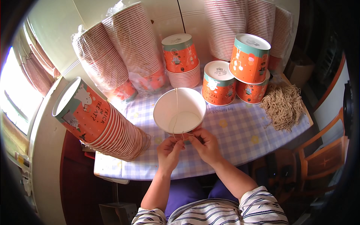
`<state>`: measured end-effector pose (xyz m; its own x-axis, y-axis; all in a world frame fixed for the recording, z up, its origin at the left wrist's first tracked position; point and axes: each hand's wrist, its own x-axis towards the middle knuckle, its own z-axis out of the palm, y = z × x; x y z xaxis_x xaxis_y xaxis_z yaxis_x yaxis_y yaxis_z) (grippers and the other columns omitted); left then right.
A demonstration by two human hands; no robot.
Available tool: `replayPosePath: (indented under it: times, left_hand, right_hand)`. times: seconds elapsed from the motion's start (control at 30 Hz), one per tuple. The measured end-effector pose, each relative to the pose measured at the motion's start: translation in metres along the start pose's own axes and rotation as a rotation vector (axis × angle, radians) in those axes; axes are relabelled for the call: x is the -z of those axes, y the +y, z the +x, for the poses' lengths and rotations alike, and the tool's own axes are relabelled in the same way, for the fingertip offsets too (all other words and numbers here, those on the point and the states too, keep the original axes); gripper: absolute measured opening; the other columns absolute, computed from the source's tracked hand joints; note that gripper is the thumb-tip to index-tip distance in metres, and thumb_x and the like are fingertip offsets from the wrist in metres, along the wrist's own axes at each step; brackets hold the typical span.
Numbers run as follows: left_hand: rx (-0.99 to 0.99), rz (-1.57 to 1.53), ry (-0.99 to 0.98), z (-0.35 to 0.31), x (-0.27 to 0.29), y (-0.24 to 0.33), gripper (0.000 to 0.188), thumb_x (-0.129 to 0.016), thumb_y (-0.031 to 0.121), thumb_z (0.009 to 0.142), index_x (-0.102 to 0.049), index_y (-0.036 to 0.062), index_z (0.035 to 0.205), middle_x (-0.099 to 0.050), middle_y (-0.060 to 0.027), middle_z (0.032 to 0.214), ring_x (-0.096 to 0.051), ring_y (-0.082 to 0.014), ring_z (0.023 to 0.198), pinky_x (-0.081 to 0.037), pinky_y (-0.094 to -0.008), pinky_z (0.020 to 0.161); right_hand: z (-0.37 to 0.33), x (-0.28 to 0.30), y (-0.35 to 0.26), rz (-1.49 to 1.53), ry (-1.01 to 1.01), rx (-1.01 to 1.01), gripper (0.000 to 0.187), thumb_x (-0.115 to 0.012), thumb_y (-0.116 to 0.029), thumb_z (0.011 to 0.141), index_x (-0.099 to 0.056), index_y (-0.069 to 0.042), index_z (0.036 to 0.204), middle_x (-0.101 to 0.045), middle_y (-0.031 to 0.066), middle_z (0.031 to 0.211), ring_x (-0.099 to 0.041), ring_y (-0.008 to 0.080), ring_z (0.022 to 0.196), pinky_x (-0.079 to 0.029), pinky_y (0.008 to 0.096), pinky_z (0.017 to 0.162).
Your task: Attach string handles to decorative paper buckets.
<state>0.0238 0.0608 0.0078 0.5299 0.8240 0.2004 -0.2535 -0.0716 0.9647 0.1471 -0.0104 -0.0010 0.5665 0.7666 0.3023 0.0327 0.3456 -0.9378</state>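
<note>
A white-lined paper bucket (pixel 160 112) stands upright on the table in front of me, its mouth facing up. One strand of thin tan string (pixel 177 103) runs from its far rim across the opening to the near rim, where it forms a small loop. My left hand (pixel 170 152) pinches the string at the near rim, fingers closed. Beside it, my right hand (pixel 205 145) also pinches the string, its fingertips against the bucket's near side. The fingers partly hide the string's ends.
Nested orange buckets (pixel 101 120) lean at the left, with string at the near end. Bagged stacks (pixel 131 48) and more stacks (pixel 227 28) line the back. Upturned orange buckets (pixel 219 84) stand right of centre. A heap of tan string (pixel 284 107) lies at right on the checked tablecloth (pixel 225 142).
</note>
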Motion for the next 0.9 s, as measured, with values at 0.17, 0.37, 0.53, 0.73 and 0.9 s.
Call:
replayPosePath:
  times: [0.17,0.37,0.53,0.73,0.9]
  left_hand:
    - [-0.019,-0.002,-0.004,-0.002,-0.002,0.0,0.007,-0.06,0.004,0.086,-0.06,-0.0023,0.087,-0.061,-0.0028,0.076,-0.055,-0.0063,0.068,-0.046,-0.0201,0.062]
    - [-0.026,0.02,-0.01,-0.002,-0.002,-0.001,0.004,-0.059,0.003,0.086,-0.06,-0.0009,0.086,-0.061,-0.002,0.077,-0.054,-0.006,0.069,-0.044,-0.0195,0.064]
    - [-0.098,-0.005,-0.057,-0.003,-0.007,0.002,0.004,-0.056,-0.002,0.086,-0.059,-0.0019,0.083,-0.06,-0.0016,0.079,-0.053,-0.0073,0.073,-0.042,-0.021,0.069]
    - [-0.089,0.068,-0.006,-0.004,-0.003,-0.002,0.01,-0.053,0.003,0.083,-0.059,-0.0018,0.077,-0.06,-0.0053,0.077,-0.052,-0.0099,0.065,-0.043,-0.0234,0.061]
    - [-0.097,0.019,0.05,-0.008,0.0,-0.01,0.014,-0.049,0.006,0.088,-0.059,-0.0014,0.081,-0.059,-0.0046,0.073,-0.053,-0.0088,0.069,-0.043,-0.0226,0.062]
  right_hand:
    - [0.0,0.001,-0.001,-0.002,0.006,0.001,0.009,-0.064,-0.011,0.084,-0.064,-0.002,0.087,-0.056,-0.0013,0.072,-0.043,0.0027,0.056,-0.035,0.0195,0.05]
    - [0.0,0.0,-0.001,-0.053,0.047,0.034,0.008,-0.064,-0.01,0.083,-0.062,-0.002,0.083,-0.055,0.0002,0.07,-0.044,0.0048,0.055,-0.036,0.0209,0.05]
    - [0.0,-0.004,-0.012,-0.228,0.078,0.111,0.006,-0.063,-0.006,0.083,-0.059,-0.001,0.08,-0.055,-0.001,0.067,-0.046,0.0036,0.056,-0.037,0.02,0.051]
    - [0.0,-0.005,-0.008,-0.256,0.106,0.143,0.005,-0.062,-0.005,0.083,-0.059,-0.002,0.08,-0.054,-0.0013,0.067,-0.045,0.0035,0.056,-0.035,0.0207,0.049]
    - [-0.003,0.002,0.005,0.011,-0.036,-0.116,0.007,-0.064,-0.01,0.084,-0.061,-0.004,0.083,-0.055,-0.0037,0.072,-0.045,0.0023,0.059,-0.036,0.0196,0.052]
